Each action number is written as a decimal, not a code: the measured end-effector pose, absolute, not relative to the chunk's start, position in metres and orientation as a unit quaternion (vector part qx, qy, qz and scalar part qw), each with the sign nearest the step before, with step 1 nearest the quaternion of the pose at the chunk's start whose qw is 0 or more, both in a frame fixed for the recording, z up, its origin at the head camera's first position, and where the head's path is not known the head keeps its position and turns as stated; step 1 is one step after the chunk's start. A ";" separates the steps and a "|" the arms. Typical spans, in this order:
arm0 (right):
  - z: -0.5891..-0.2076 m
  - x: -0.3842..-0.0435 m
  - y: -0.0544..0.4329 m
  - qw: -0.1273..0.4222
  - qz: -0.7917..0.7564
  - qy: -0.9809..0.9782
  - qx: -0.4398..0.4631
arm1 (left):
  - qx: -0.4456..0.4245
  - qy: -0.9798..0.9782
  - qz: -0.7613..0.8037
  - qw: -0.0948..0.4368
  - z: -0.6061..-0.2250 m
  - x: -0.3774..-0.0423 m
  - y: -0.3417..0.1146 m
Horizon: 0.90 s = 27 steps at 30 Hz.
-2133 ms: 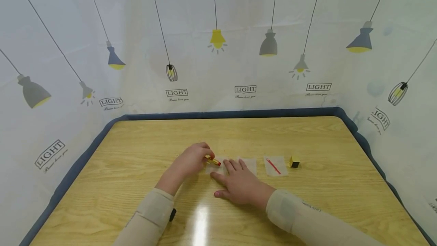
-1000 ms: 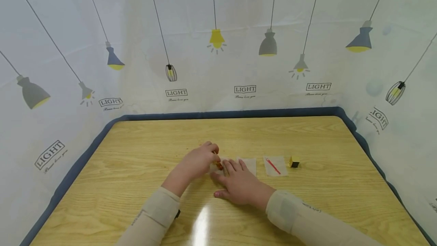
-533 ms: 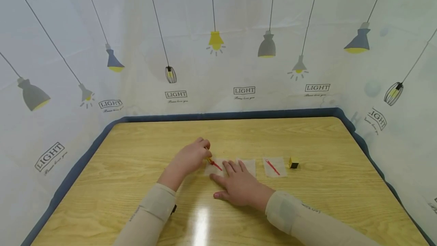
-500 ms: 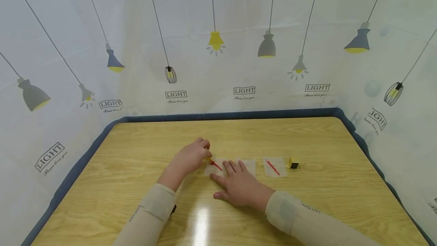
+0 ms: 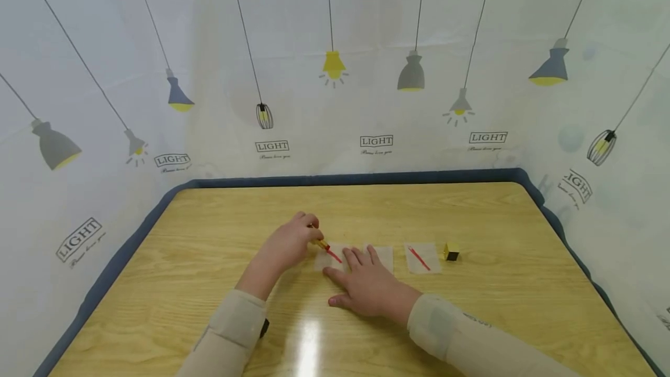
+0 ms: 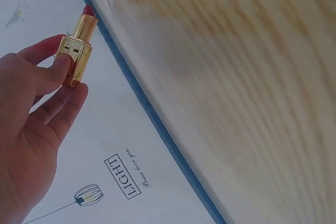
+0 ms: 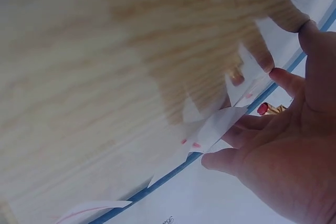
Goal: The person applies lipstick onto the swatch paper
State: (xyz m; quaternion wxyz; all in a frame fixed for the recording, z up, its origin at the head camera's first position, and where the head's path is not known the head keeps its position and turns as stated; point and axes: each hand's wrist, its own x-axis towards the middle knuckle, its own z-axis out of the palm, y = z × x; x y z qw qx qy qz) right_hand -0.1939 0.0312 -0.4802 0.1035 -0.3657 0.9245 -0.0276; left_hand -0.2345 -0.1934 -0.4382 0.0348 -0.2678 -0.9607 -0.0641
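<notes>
My left hand [image 5: 290, 243] pinches a gold lipstick [image 6: 77, 56] between thumb and fingers, its red tip bared. In the head view the tip sits at the upper-left end of a red streak [image 5: 335, 256] on the left paper square [image 5: 323, 263]. My right hand [image 5: 369, 284] lies palm down with spread, straight fingers, resting over the right part of that square and the left part of the middle paper square [image 5: 386, 256]. Its fingers hide parts of both. In the right wrist view, the lipstick [image 7: 270, 109] shows behind my right hand.
A third paper square [image 5: 434, 249] to the right bears a slanted red streak [image 5: 419, 258]. Beside it stands a small gold and black cube-shaped piece [image 5: 451, 251]. The wooden table [image 5: 471, 319] ends at a dark blue edge [image 5: 356, 180] against a lamp-patterned wall covering.
My left hand went rightward with the lipstick, then back to the upper left. A red streak now shows on the left paper square. The right hand stayed in place.
</notes>
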 end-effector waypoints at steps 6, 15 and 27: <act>-0.478 -0.193 0.033 0.102 -0.038 0.924 -0.366 | -0.251 -0.962 -0.093 0.049 -0.438 -0.232 -0.195; -0.477 -0.193 0.032 0.088 -0.045 0.923 -0.371 | -0.237 -0.951 -0.172 0.104 -0.431 -0.226 -0.199; -0.473 -0.192 0.030 0.103 -0.066 0.927 -0.354 | -0.225 -0.935 -0.246 0.123 -0.420 -0.216 -0.200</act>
